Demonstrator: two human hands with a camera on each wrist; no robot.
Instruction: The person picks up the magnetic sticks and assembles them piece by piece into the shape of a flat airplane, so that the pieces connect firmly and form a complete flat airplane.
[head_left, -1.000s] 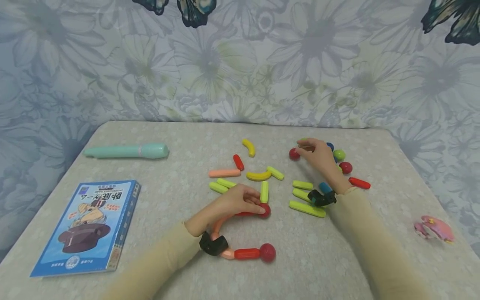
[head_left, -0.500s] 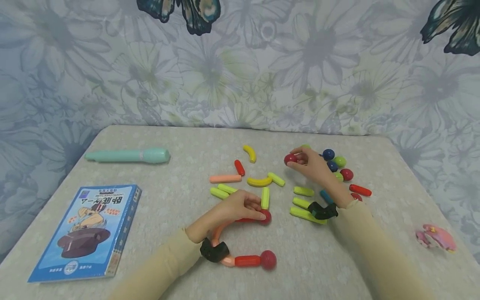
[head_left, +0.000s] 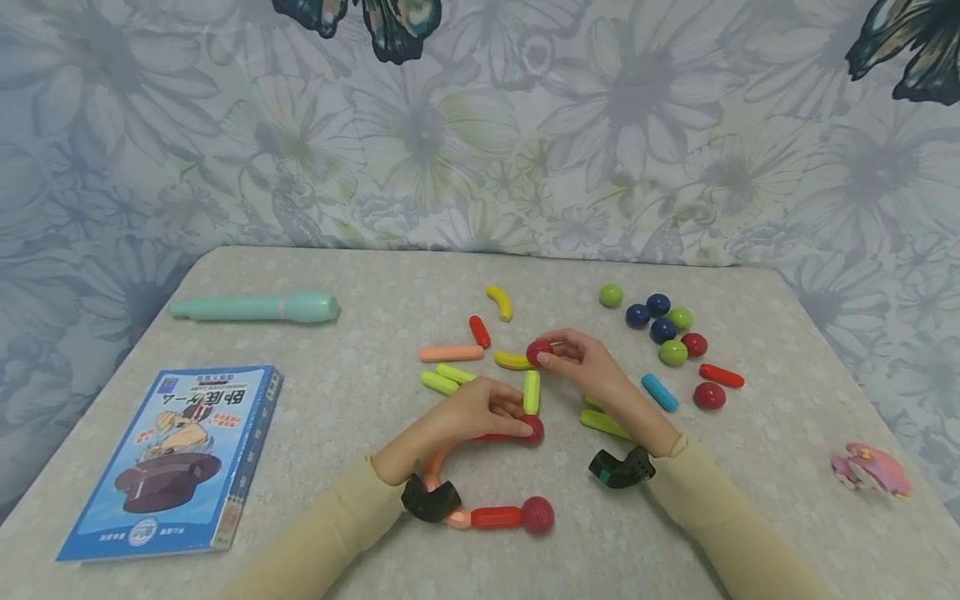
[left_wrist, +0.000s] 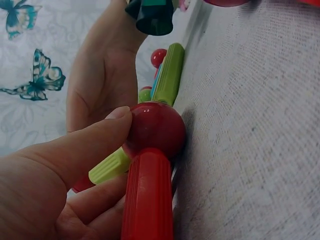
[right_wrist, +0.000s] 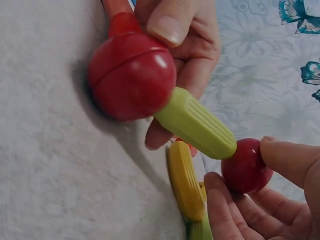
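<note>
My left hand (head_left: pixel 480 412) pinches a shiny red ball (left_wrist: pixel 157 129) on the table. A ribbed red stick (left_wrist: pixel 150 197) joins one side of it, and a short light-green stick (right_wrist: pixel 195 122) sticks out from another. With thumb and fingers, my right hand (head_left: pixel 588 367) holds a second red ball (right_wrist: pixel 245 165) right at the green stick's far end. From the left hand the chain curves round through an orange curved piece (head_left: pixel 433 468), partly hidden under the wrist, to another red stick (head_left: pixel 497 517) and a third red ball (head_left: pixel 537 516).
Loose sticks lie beyond the hands, among them a salmon stick (head_left: pixel 452 353) and a yellow curved piece (head_left: pixel 499 303). Blue, green and red balls cluster around a blue ball (head_left: pixel 663 330). A blue box (head_left: pixel 172 458), a mint case (head_left: pixel 255 307) and a pink trinket (head_left: pixel 872 470) flank the area.
My right hand has brought a red ball from the ball cluster leftward and nearer, to the green stick's end. My left hand has kept its hold on its red ball.
</note>
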